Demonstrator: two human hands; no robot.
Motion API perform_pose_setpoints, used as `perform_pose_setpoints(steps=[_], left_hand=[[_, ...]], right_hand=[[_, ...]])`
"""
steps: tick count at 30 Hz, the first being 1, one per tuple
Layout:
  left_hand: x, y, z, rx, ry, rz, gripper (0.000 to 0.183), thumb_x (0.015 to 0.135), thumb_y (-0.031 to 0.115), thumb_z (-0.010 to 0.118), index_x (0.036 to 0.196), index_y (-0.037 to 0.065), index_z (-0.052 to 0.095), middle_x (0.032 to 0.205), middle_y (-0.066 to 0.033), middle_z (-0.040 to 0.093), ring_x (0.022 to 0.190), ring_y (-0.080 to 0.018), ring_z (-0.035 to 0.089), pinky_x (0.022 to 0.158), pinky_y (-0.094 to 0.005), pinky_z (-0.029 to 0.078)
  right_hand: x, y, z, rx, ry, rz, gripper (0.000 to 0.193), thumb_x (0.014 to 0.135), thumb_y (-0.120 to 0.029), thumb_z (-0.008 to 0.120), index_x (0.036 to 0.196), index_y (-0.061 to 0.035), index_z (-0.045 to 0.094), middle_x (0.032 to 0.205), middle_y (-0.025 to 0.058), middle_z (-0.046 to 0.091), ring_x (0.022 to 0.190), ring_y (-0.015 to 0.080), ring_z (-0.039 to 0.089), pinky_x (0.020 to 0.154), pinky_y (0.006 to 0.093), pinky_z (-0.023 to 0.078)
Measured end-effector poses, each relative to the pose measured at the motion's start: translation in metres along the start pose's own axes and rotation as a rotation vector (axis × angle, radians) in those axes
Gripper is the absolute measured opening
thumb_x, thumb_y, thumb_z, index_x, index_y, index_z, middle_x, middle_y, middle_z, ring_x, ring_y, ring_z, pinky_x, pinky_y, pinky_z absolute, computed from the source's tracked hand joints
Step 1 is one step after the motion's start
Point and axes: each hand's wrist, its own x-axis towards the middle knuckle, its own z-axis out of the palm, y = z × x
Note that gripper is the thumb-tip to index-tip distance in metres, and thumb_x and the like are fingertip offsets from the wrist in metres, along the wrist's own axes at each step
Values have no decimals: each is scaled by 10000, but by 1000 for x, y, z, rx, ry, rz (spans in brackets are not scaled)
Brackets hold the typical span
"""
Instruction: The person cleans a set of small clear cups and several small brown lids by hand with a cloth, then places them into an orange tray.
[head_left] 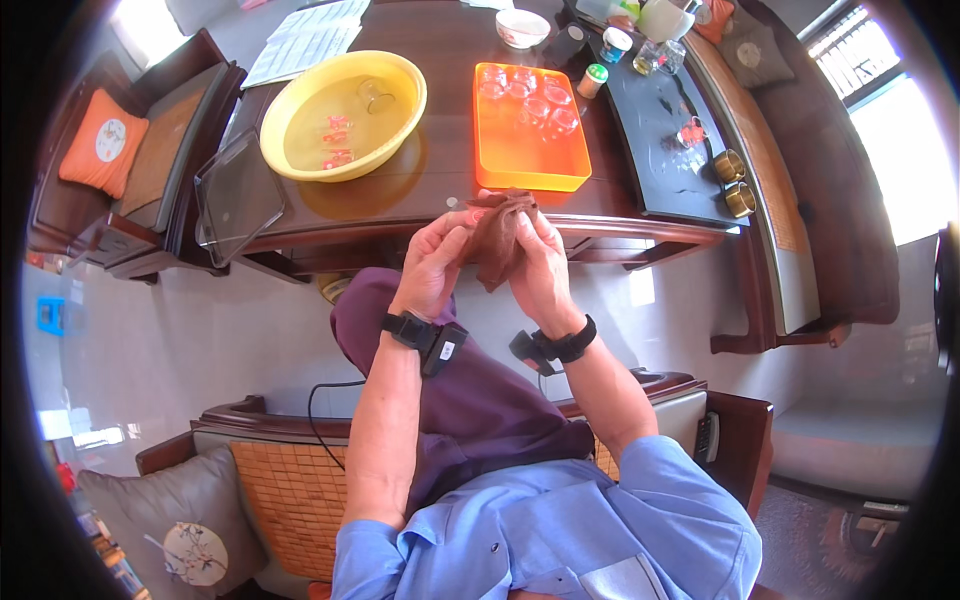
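Observation:
Both my hands meet over the table's near edge around a brown cloth (497, 240). My right hand (541, 262) is closed on the cloth, which hangs bunched from its fingers. My left hand (433, 262) is closed at the cloth's left side, its fingertips on what looks like a small glass cup (476, 214) with red on it, mostly hidden by fingers and cloth. Just beyond stands an orange tray (530, 182) with several clear glass cups (522, 84) at its far end. Left of it, a yellow basin (405, 135) holds water, a larger clear glass (376, 96) and red-marked pieces (338, 140).
A clear plastic lid (240, 200) leans by the table's left end. On the right lies a dark tea tray (650, 130) with two brass-coloured cups (735, 183). A white bowl (522, 28), a green-lidded jar (593, 80) and papers (305, 42) stand or lie farther back.

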Motion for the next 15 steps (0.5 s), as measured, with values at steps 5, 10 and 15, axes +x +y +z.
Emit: perform_pose_setpoints(steps=[5, 10, 15], left_hand=[[1, 0, -2, -93, 76, 19, 269, 1050, 214, 607, 1233, 28, 673, 1193, -9, 688, 1097, -103, 616, 993, -278, 459], [3, -3, 1, 91, 29, 24, 288, 1045, 217, 619, 1247, 19, 671, 1188, -8, 695, 1085, -99, 621, 997, -283, 462], [5, -6, 6, 293, 61, 68, 282, 1042, 160, 615, 1271, 1, 657, 1150, 8, 691, 1048, -74, 613, 947, -259, 478]], right_hand=[[-1, -1, 9, -12, -55, -3, 401, 1019, -68, 584, 1413, -9, 539, 1374, 80, 616, 1253, 169, 590, 1091, 343, 453], [3, 6, -4, -92, 122, -32, 312, 1036, -109, 578, 1333, -13, 590, 1225, 46, 683, 1127, 134, 639, 999, 302, 501], [14, 2, -13, -597, 197, -131, 302, 1047, -139, 518, 1291, 8, 619, 1209, 97, 688, 1112, 204, 650, 970, 315, 501]])
